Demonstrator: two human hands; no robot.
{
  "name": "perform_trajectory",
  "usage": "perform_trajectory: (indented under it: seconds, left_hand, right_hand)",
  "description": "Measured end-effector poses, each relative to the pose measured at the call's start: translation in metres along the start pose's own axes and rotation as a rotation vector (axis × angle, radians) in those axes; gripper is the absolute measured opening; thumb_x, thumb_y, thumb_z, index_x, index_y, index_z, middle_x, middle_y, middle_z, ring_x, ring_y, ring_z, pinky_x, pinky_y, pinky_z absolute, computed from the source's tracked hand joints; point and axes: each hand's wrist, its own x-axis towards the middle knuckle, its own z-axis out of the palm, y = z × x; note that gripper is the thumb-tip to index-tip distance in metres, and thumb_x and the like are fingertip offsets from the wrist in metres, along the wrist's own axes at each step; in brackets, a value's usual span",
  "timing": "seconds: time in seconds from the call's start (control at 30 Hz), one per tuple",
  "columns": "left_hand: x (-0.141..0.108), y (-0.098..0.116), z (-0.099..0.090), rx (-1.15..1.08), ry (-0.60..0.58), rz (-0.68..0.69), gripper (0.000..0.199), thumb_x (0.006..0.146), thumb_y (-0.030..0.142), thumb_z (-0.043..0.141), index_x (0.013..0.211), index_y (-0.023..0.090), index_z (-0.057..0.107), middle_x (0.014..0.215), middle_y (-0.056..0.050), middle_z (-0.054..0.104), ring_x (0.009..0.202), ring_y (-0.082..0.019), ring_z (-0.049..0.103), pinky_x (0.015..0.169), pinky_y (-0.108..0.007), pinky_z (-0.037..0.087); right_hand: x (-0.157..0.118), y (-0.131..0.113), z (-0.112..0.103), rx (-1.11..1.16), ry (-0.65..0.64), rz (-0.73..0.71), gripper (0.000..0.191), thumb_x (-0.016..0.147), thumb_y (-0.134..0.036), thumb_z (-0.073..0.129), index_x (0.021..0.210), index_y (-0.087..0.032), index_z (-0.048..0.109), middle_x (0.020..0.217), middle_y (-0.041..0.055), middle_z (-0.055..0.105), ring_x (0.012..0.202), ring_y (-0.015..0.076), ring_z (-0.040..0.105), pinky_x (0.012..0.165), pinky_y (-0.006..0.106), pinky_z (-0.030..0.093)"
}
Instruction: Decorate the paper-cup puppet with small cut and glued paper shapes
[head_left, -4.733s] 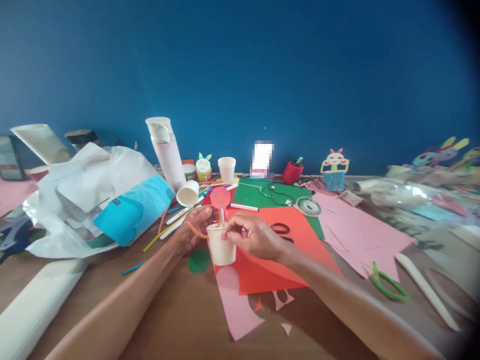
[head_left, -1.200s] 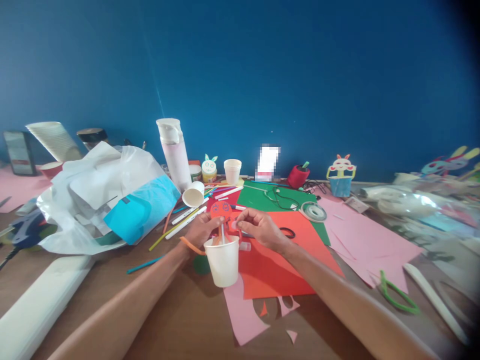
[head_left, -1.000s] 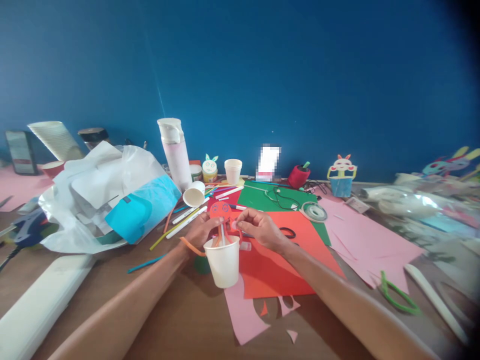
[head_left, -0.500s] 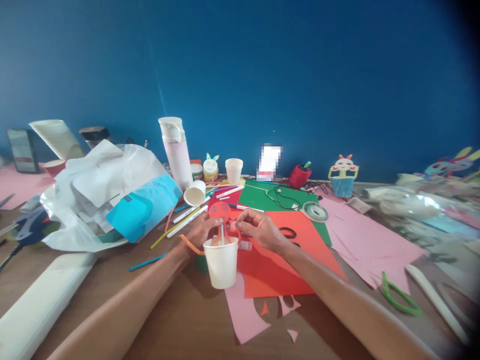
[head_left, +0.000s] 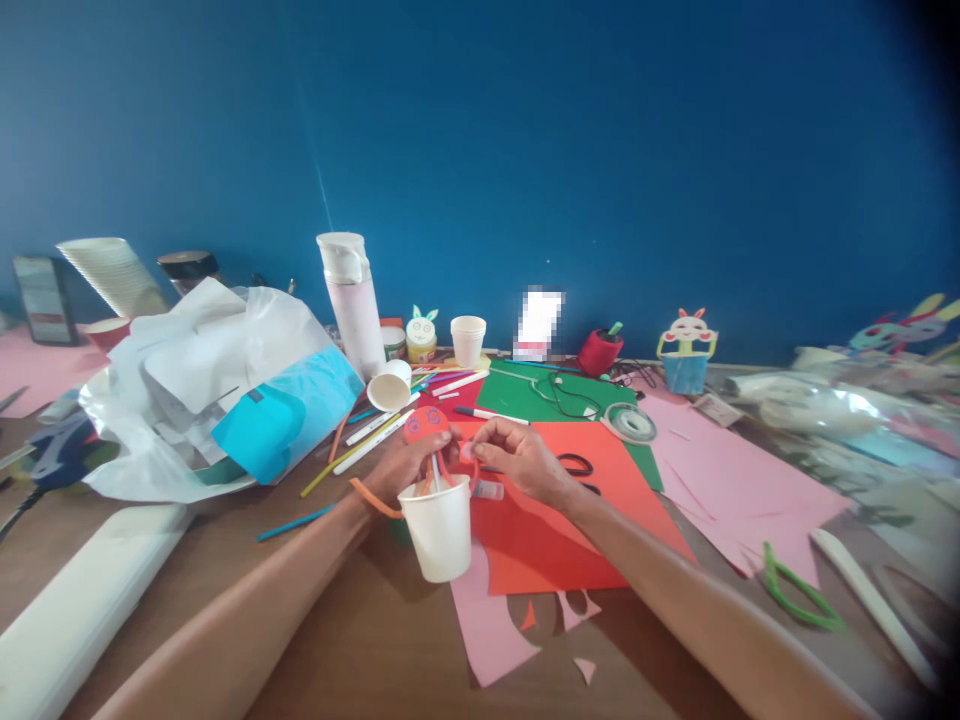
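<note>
My left hand (head_left: 409, 462) is closed on an orange paper face (head_left: 426, 424) with blue-drawn eyes. A pale stick (head_left: 436, 474) runs from below the face into a white paper cup (head_left: 438, 540), which is tilted in front of the hand. An orange pipe cleaner (head_left: 373, 498) sticks out left of the cup's rim. Beside the face, my right hand (head_left: 519, 456) pinches a small orange-red piece with a pink patch (head_left: 467, 452). Its exact shape is partly hidden by the fingers.
Orange paper (head_left: 555, 550) lies beneath the hands, with black-handled scissors (head_left: 576, 464) on it. A tape roll (head_left: 630, 423) is to the right. Markers (head_left: 375, 440), a lying cup (head_left: 389, 386) and a stuffed plastic bag (head_left: 255, 310) are on the left. A white flask (head_left: 352, 310) stands behind.
The paper face and the cup have tilted and shifted slightly left with my left hand. My right hand has stayed nearly in place, still pinching the small piece.
</note>
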Motion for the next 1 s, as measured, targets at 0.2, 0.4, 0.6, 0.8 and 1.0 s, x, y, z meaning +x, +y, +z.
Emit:
perform_trajectory:
  seconds: [0.2, 0.4, 0.6, 0.8, 1.0]
  left_hand:
    - [0.0004, -0.0015, -0.0026, 0.016, -0.069, 0.012, 0.017, 0.072, 0.026, 0.056, 0.081, 0.013, 0.061, 0.063, -0.002, 0.055, 0.059, -0.012, 0.053, 0.055, -0.023, 0.041]
    - [0.0007, -0.001, -0.0025, 0.017, -0.108, -0.023, 0.013, 0.071, 0.024, 0.056, 0.077, 0.013, 0.06, 0.061, -0.002, 0.055, 0.057, -0.011, 0.051, 0.053, -0.022, 0.04]
    - [-0.0018, 0.0017, -0.0013, -0.038, -0.156, -0.046, 0.012, 0.072, 0.023, 0.055, 0.078, 0.014, 0.059, 0.062, -0.001, 0.054, 0.054, -0.009, 0.049, 0.053, -0.022, 0.039]
    - [-0.0036, 0.0035, -0.0002, -0.093, -0.177, -0.073, 0.019, 0.073, 0.028, 0.055, 0.085, 0.014, 0.059, 0.064, -0.002, 0.055, 0.055, -0.01, 0.05, 0.052, -0.022, 0.039]
    - [-0.0028, 0.0029, 0.0018, -0.209, -0.165, -0.102, 0.022, 0.074, 0.025, 0.049, 0.091, 0.013, 0.056, 0.071, -0.005, 0.058, 0.062, -0.014, 0.055, 0.054, -0.023, 0.042]
  right_hand:
    - [-0.0015, -0.0037, 0.0001, 0.009, -0.022, -0.006, 0.008, 0.075, -0.024, 0.054, 0.074, -0.016, 0.052, 0.068, -0.0015, 0.055, 0.062, 0.0088, 0.051, 0.057, 0.021, 0.04]
    - [-0.0025, -0.004, 0.0003, 0.0, -0.05, -0.008, 0.01, 0.075, -0.026, 0.055, 0.074, -0.016, 0.053, 0.072, 0.0, 0.057, 0.066, 0.0102, 0.053, 0.061, 0.023, 0.042]
    - [-0.0034, -0.0039, 0.0019, -0.001, -0.029, 0.0, 0.013, 0.075, -0.03, 0.055, 0.074, -0.017, 0.053, 0.071, 0.0001, 0.058, 0.065, 0.011, 0.053, 0.059, 0.024, 0.041]
    - [-0.0043, -0.0053, 0.0025, 0.012, -0.031, 0.012, 0.014, 0.075, -0.031, 0.055, 0.075, -0.017, 0.053, 0.073, 0.0009, 0.059, 0.068, 0.0118, 0.054, 0.061, 0.024, 0.042]
    - [-0.0043, -0.0039, 0.0016, 0.024, -0.014, 0.001, 0.012, 0.076, -0.028, 0.055, 0.075, -0.016, 0.053, 0.074, 0.001, 0.059, 0.068, 0.0108, 0.054, 0.062, 0.023, 0.041]
